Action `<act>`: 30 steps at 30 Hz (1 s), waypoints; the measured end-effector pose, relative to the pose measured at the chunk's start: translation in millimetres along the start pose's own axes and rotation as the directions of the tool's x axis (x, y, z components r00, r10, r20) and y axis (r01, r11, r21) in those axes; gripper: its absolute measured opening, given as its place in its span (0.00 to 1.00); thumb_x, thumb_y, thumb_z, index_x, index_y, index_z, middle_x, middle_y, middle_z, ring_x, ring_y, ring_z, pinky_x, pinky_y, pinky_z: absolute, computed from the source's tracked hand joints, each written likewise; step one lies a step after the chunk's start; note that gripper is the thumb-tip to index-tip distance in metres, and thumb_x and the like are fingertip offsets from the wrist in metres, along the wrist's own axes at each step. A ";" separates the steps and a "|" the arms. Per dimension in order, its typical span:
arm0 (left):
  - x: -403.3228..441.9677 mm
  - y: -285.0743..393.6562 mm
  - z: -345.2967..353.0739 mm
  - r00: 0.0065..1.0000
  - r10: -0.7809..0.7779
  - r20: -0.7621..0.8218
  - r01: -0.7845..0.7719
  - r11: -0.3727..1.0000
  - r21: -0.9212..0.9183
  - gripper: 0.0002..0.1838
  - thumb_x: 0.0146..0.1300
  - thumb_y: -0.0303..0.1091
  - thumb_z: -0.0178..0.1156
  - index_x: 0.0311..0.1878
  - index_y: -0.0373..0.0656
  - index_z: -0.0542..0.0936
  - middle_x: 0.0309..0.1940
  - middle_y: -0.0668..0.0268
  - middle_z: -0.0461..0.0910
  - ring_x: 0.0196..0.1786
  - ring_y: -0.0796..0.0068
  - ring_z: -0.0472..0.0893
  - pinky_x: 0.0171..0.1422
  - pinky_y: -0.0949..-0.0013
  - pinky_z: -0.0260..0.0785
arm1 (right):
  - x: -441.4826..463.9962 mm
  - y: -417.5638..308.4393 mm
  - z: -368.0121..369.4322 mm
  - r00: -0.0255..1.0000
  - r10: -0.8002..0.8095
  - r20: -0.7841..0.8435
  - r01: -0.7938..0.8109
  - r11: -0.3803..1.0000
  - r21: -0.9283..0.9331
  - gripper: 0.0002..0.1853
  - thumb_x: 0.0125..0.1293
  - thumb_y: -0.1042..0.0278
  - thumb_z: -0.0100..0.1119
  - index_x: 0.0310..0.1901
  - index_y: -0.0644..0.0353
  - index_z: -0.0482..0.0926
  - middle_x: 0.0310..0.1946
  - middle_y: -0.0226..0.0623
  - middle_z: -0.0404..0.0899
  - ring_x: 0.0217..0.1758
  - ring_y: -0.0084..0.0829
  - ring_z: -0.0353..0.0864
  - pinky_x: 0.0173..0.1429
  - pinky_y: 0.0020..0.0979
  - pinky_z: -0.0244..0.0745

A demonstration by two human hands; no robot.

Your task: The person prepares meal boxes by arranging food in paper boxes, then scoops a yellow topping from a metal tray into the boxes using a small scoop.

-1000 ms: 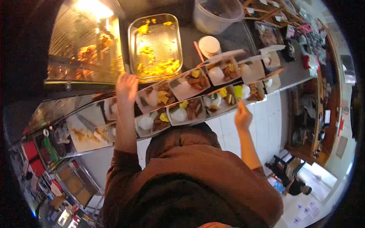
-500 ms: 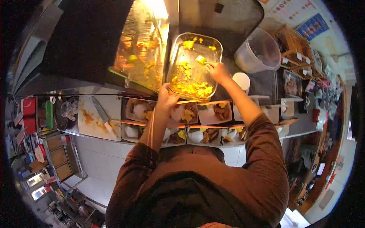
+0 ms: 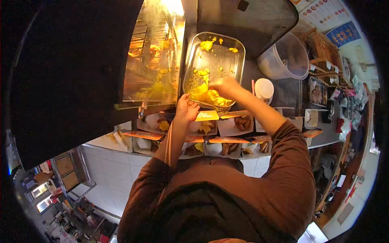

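Observation:
A shallow metal tray [image 3: 243, 60] holds chopped yellow food [image 3: 214, 97], heaped mostly at its near end. My right hand [image 3: 227, 87] is closed around a spoon [image 3: 201, 90], whose head is down in the yellow pieces; its handle is hidden by my fingers. At the tray's near left corner is my left hand [image 3: 186, 109], thumb at the rim and fingers curled below it. Just under both arms stand two rows of open food boxes [image 3: 235, 125] with rice, browned meat and some yellow pieces. Orange printed lids [image 3: 206, 116] stick up from them.
A lit glass-fronted grill cabinet [image 3: 154, 60] stands left of the tray, beside a large dark panel [image 3: 73, 81]. To the right are a white round tub [image 3: 264, 89] and a big clear plastic bucket [image 3: 289, 56]. A cutting board [image 3: 107, 141] lies partly hidden at left.
My right hand has moved down toward me, bringing the spoon from mid-tray into the near heap. My left hand stays at the tray corner. The dark panel now covers much of the cutting board.

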State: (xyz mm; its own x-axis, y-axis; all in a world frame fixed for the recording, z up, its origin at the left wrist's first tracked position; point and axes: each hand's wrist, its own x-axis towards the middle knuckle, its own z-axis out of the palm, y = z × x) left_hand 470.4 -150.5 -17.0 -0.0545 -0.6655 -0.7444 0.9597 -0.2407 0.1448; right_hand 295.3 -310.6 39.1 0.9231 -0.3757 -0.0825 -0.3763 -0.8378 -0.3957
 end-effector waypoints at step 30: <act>-4.2 -5.6 11.5 0.990 0.045 -0.132 -0.042 0.999 0.020 0.39 0.67 0.40 0.52 0.76 0.47 0.46 0.69 0.39 0.50 0.75 0.43 0.52 0.80 0.52 0.42 | -9.6 -51.4 54.7 0.864 0.503 0.034 -0.502 0.864 -0.034 0.10 0.60 0.69 0.53 0.33 0.65 0.81 0.29 0.56 0.82 0.34 0.54 0.84 0.41 0.50 0.79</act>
State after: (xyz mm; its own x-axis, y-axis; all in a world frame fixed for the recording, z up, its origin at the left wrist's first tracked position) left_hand 462.1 -154.5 -7.2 0.0253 -0.5766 -0.8166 0.9554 -0.2264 0.1894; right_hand 310.1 -242.3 10.1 0.6107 -0.7324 -0.3010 -0.7912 -0.5489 -0.2698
